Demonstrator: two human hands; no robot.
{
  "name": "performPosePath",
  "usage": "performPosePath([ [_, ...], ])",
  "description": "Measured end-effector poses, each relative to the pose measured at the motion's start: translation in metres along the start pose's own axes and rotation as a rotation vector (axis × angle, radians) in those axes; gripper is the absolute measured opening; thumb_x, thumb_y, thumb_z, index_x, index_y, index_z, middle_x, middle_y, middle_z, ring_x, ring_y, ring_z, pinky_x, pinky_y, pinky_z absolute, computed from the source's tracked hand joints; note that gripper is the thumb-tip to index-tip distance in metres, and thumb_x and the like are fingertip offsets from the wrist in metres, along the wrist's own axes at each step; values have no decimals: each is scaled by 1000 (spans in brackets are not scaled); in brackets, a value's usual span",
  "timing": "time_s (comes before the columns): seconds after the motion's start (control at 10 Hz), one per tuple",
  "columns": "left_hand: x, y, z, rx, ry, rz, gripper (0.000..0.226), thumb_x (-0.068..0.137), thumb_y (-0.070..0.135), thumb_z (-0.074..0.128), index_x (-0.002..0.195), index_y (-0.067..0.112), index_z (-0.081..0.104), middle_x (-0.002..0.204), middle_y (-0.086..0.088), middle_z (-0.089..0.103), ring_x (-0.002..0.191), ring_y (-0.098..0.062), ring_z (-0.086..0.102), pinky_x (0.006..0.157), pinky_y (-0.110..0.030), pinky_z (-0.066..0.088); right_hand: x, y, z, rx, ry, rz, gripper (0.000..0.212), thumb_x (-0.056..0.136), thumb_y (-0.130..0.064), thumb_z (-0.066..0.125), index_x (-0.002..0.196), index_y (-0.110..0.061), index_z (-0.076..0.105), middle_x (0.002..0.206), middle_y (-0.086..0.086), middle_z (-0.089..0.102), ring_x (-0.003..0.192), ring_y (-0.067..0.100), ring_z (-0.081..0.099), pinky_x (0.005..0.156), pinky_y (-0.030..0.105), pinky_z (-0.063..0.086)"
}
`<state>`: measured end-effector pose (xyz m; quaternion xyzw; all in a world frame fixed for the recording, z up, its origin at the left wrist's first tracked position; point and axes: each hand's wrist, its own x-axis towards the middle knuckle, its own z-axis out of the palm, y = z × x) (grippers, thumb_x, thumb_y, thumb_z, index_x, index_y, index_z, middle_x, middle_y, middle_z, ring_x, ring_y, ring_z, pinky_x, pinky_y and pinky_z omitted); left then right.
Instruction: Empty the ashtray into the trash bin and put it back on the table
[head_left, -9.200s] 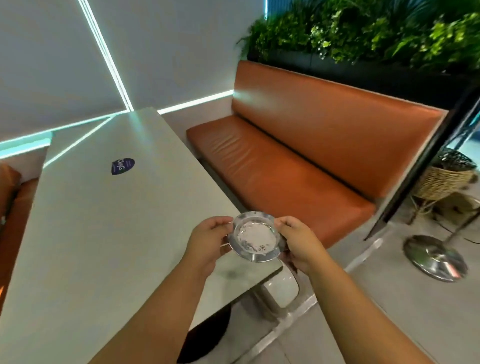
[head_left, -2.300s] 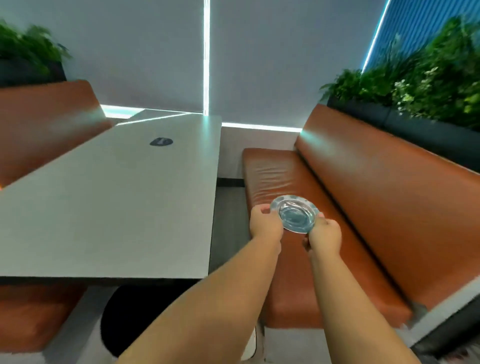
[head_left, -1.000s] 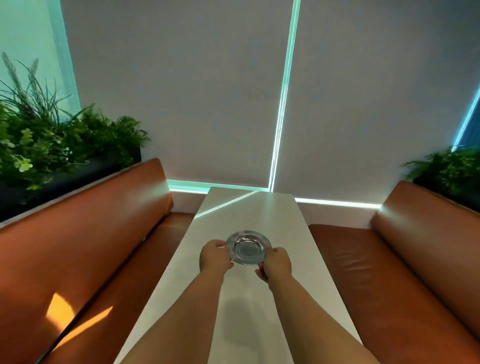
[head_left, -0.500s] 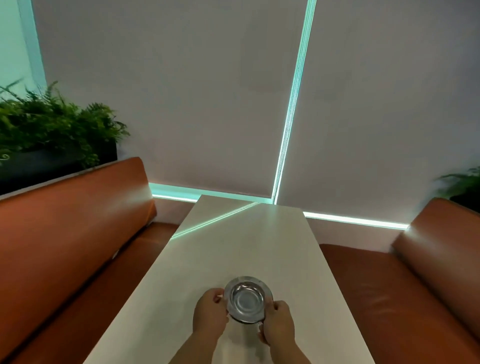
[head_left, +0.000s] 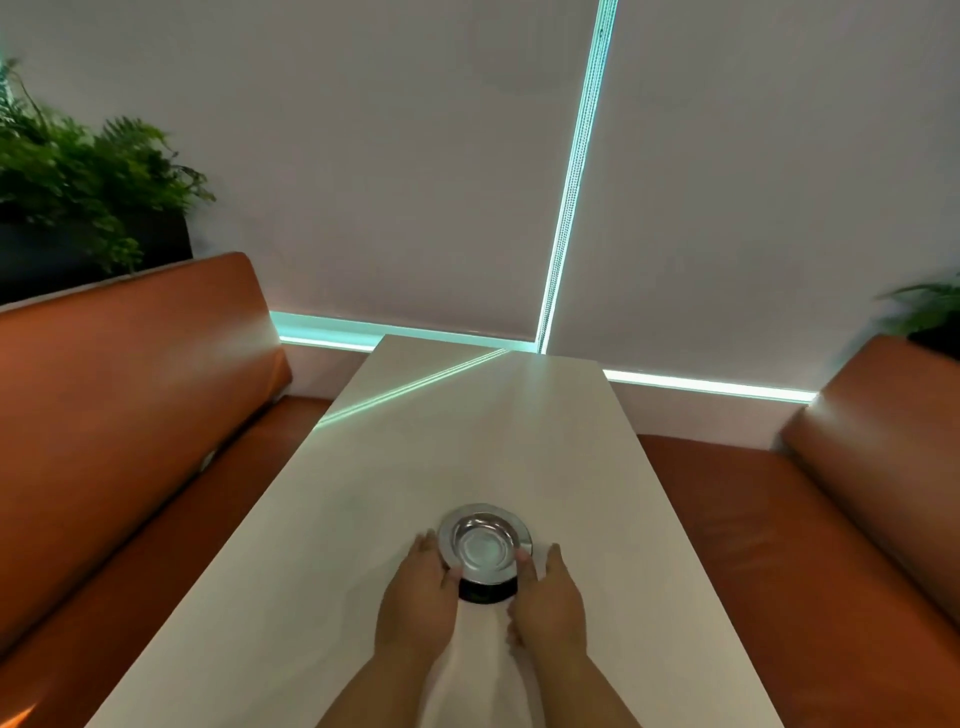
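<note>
On the long white worktop (head_left: 467, 441), near my end and about midway between its two long edges, sits the metal ashtray (head_left: 485, 542), its bowl shiny and bare. Its near rim overlaps a small dark round patch (head_left: 487, 592) on the surface. Bare worktop runs from the ashtray out to the far edge under the grey blinds (head_left: 363, 156), and there is open surface on both sides before the long edges drop off to the orange bench on the left (head_left: 119, 415) and the orange bench on the right (head_left: 831, 519). Green plants (head_left: 78, 171) stand behind the left backrest.

My left hand (head_left: 418, 597) lies at the ashtray's left rim, fingers loosely spread, thumb tip touching the rim. My right hand (head_left: 550, 597) lies at the right rim, its thumb against the edge. Neither grip is clamped shut; both are loose, touching the rim only at the tips. I cannot tell whether the ashtray's base is flat on the surface.

Half a second ago I held the ashtray pinched between both hands; now my fingers have opened. Nine seconds back its bowl was full of ash; that is gone.
</note>
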<state>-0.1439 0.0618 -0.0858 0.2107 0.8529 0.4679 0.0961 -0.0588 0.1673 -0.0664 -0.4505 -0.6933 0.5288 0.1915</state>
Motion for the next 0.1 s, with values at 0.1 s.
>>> performPosePath([
  [0.1, -13, -3, -4, -32, 54, -24, 64, 94, 27, 49, 149, 18, 18, 158, 2, 22, 143, -14, 24, 116, -29, 22, -9, 10, -2, -11, 31, -67, 67, 93, -47, 43, 148, -30, 9, 59, 10, 64, 37, 18, 56, 39, 26, 46],
])
